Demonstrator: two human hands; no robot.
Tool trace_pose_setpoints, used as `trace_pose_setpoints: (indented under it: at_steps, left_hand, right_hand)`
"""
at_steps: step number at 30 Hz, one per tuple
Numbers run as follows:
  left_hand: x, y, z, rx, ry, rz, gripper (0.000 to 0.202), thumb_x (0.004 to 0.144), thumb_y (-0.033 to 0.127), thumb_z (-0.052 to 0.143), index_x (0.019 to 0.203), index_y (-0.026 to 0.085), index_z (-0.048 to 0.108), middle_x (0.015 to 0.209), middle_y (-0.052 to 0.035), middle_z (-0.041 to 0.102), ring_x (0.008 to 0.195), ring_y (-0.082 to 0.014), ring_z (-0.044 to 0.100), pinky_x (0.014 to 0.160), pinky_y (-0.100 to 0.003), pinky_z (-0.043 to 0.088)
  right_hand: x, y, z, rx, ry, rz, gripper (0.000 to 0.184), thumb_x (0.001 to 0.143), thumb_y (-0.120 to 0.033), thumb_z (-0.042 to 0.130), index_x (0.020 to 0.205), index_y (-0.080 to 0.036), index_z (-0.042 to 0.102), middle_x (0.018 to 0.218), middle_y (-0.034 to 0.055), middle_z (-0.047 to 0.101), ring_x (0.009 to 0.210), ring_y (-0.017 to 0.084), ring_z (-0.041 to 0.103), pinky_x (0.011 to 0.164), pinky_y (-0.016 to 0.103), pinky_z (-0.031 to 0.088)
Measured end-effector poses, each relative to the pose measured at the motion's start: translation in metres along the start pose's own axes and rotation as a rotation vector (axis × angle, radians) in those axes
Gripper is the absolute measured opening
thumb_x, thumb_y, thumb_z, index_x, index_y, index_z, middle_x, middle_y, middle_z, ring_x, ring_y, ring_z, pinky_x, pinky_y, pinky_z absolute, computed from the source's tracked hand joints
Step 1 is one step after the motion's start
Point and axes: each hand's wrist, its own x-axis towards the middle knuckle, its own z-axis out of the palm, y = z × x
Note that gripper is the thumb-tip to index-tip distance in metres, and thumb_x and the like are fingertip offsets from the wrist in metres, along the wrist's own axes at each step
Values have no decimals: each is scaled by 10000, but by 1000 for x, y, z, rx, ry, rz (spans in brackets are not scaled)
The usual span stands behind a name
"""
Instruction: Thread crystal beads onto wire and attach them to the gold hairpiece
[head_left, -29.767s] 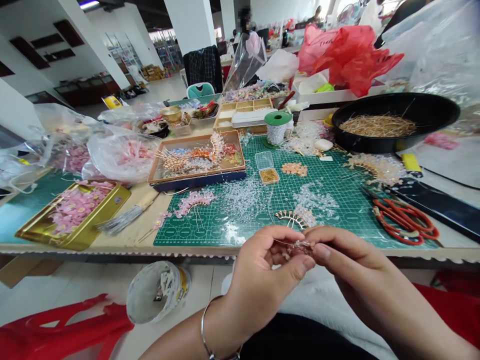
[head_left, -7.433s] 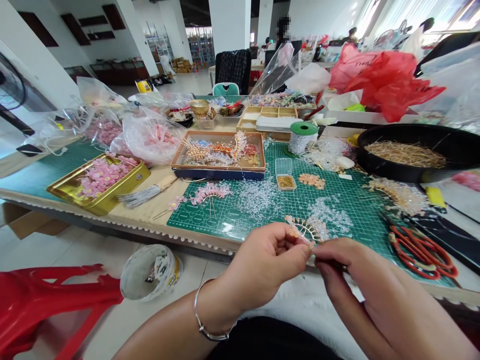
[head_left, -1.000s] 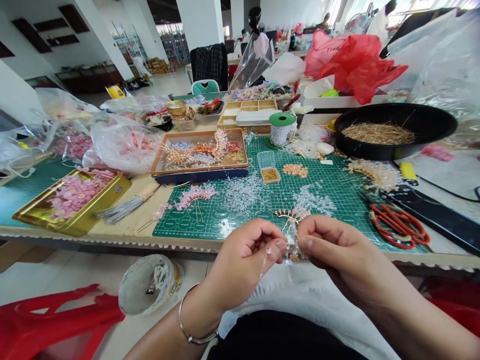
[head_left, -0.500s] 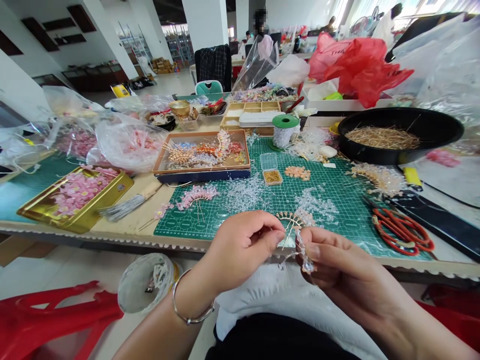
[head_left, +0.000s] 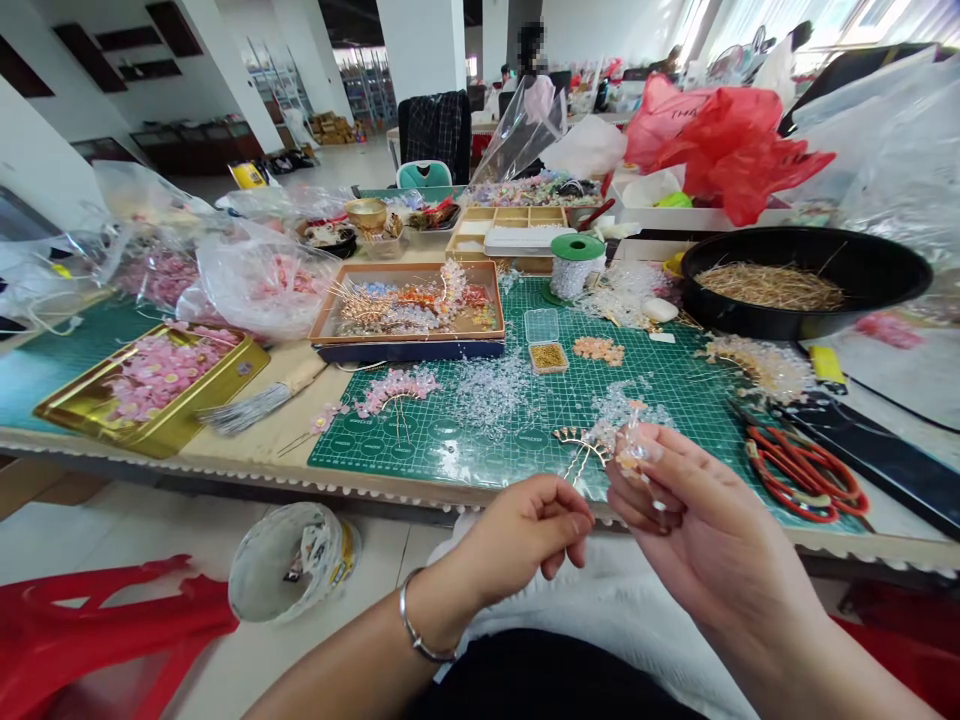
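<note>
My right hand [head_left: 697, 500] pinches a small beaded spray [head_left: 634, 455] with clear crystals and a peach piece, raised over the front edge of the mat. Lower and to its left, my left hand [head_left: 532, 535] has its thumb and fingers closed together; anything thin between them is too small to make out. Just behind the hands lies a gold hair comb frame [head_left: 581, 440], its right end hidden by the beadwork and fingers. Loose clear beads [head_left: 491, 390] are spread on the green cutting mat [head_left: 442, 445], near peach flower pieces [head_left: 598, 350] and a little box of gold beads [head_left: 547, 356].
A finished pink hairpiece [head_left: 397, 390] lies on the mat's left part. Beyond are a gold tin [head_left: 225, 375] of pink flowers, an orange-edged box [head_left: 409, 345], a green spool [head_left: 577, 247] and a black bowl [head_left: 892, 275]. Red-handled pliers [head_left: 806, 470] lie at right.
My right hand has lifted the beaded spray up and to the right. My left hand has drawn down and away from it, so the two hands are farther apart.
</note>
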Motion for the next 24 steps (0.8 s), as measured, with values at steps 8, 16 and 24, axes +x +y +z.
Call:
trace_pose_setpoints:
  at_steps: [8, 16, 24]
  left_hand:
    - [-24, 4, 6, 736, 49, 229, 145, 913, 208, 545, 906, 190, 689, 742, 1, 676, 680, -134, 595, 649, -246, 433]
    - [-42, 51, -20, 1059, 527, 650, 173, 978, 271, 528, 982, 180, 675, 968, -49, 722, 908, -190, 652, 810, -331, 483]
    - [-26, 39, 5, 795, 344, 593, 236, 955, 161, 510, 1119, 198, 675, 1125, -56, 736, 1047, -200, 662, 936, -355, 494]
  right_hand:
    - [8, -4, -1, -1, 58, -10, 331, 783, -253, 802, 604, -185, 532, 558, -78, 253, 496, 81, 152, 410, 188, 185]
    - [2, -4, 1, -55, 50, 98, 287, 781, -299, 814, 636, -174, 600, 545, -88, 241, 489, 68, 116, 404, 198, 143]
    - [-3, 5, 4, -104, 44, 160, 276, 783, -342, 814, 681, -176, 617, 572, -94, 211, 504, 72, 102, 411, 198, 143]
